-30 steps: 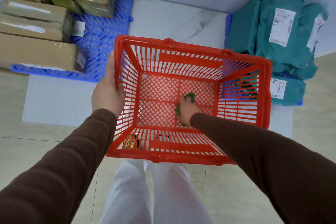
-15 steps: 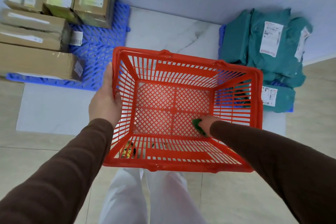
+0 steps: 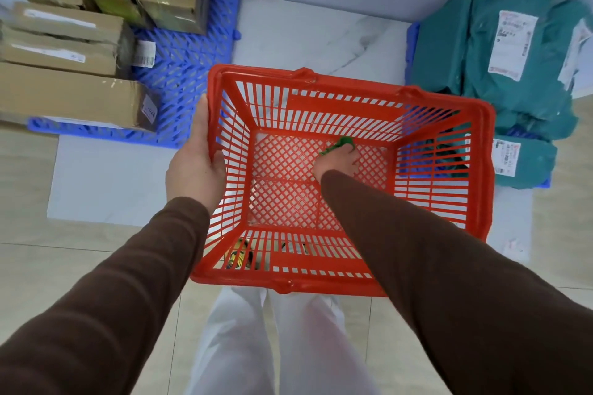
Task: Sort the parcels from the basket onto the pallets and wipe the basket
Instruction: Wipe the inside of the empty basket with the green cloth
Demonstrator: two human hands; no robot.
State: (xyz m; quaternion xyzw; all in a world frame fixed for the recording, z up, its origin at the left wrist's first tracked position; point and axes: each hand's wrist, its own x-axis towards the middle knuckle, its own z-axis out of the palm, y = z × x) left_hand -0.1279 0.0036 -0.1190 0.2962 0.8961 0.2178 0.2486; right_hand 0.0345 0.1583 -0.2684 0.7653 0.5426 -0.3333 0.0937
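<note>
Inside the red basket (image 3: 349, 96), at the far edge of its lattice floor: right hand (image 3: 337, 161) clutching a green cloth (image 3: 340, 144), moved up from the near right corner half a second ago. Wiping continues; floor mostly covered, judged late stage. Left hand (image 3: 195, 167) grips the left rim, thumb inside. Basket: rigid slotted plastic, emptied. Cardboard boxes (image 3: 73, 99), stiff and square, on the left blue pallet (image 3: 189, 74); teal bags (image 3: 500, 67), soft and crinkled, on the right pallet (image 3: 412, 42).
</note>
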